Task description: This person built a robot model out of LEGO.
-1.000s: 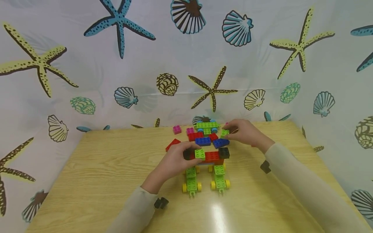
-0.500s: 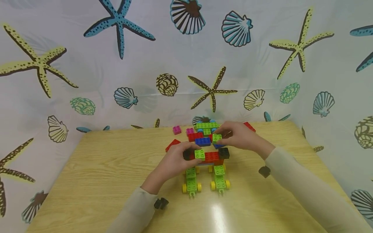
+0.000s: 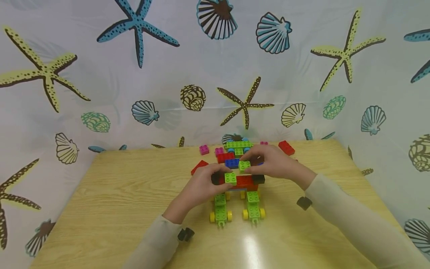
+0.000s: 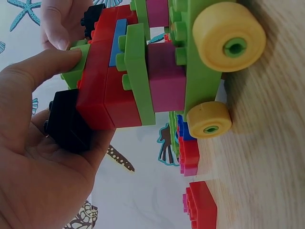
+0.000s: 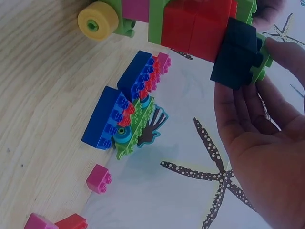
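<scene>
1. Thumb and fingers of the left hand (image 3: 203,184) pinch a first green block (image 3: 230,178) on top of the wheeled toy (image 3: 243,185), with other fingers curled round behind the toy's left end.
2. Facing it, the right hand (image 3: 276,160) pinches a second green block (image 3: 245,166), just to the right of the first and slightly farther off. From here I can't tell whether it touches anything underneath.
3. That right hand has come left and nearer with its block; a moment ago it was over among the far pieces. The left hand has stayed put. To my eye, the picking-up is over and the work is now at lining the second green block up with the toy's top, not yet pressed home.
4. The toy stands near the middle of the table (image 3: 134,194): a red row (image 4: 97,71) with a black block at each end, over two green bases with yellow wheels (image 3: 246,214) at the near side.
5. Beyond it lie a blue block (image 3: 231,163), a green car (image 3: 239,144) with blue wheels and some pink blocks (image 3: 203,150). One red block (image 3: 199,167) lies left, another red block (image 3: 286,148) far right, now uncovered by the hand.
6. Farthest off hangs a seashell cloth (image 3: 161,74).
</scene>
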The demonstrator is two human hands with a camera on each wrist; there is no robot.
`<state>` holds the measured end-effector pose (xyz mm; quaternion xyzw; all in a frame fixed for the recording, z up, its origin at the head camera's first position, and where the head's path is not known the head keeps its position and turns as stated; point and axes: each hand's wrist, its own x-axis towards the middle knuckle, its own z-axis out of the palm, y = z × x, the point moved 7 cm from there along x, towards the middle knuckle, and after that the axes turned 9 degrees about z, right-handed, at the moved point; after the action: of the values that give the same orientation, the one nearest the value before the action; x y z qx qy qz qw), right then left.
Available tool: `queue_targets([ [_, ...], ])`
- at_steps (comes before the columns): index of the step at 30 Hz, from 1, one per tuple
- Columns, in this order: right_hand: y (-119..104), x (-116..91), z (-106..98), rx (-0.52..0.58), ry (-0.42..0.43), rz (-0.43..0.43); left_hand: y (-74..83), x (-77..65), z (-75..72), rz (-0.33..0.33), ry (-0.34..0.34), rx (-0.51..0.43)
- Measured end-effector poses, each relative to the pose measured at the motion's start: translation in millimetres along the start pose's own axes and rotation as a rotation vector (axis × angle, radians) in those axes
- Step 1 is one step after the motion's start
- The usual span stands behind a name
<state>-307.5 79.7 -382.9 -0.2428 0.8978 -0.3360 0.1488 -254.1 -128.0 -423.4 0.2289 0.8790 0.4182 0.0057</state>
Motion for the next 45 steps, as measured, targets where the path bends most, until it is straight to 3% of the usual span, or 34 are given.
queue_targets([
  [13,-7.9,-3.0,15.9,0.049,-0.119,-0.042,-1.2,0.3,0.5,0.008,0.004,-0.002],
  [31,-3.7,-3.4,22.8,0.02,-0.097,0.021,4.9,-1.0,0.3,0.061,0.013,0.003],
  [45,-6.6,-5.1,26.3,0.002,-0.083,-0.004,5.4,-1.9,-0.1,0.066,0.01,-0.008],
])
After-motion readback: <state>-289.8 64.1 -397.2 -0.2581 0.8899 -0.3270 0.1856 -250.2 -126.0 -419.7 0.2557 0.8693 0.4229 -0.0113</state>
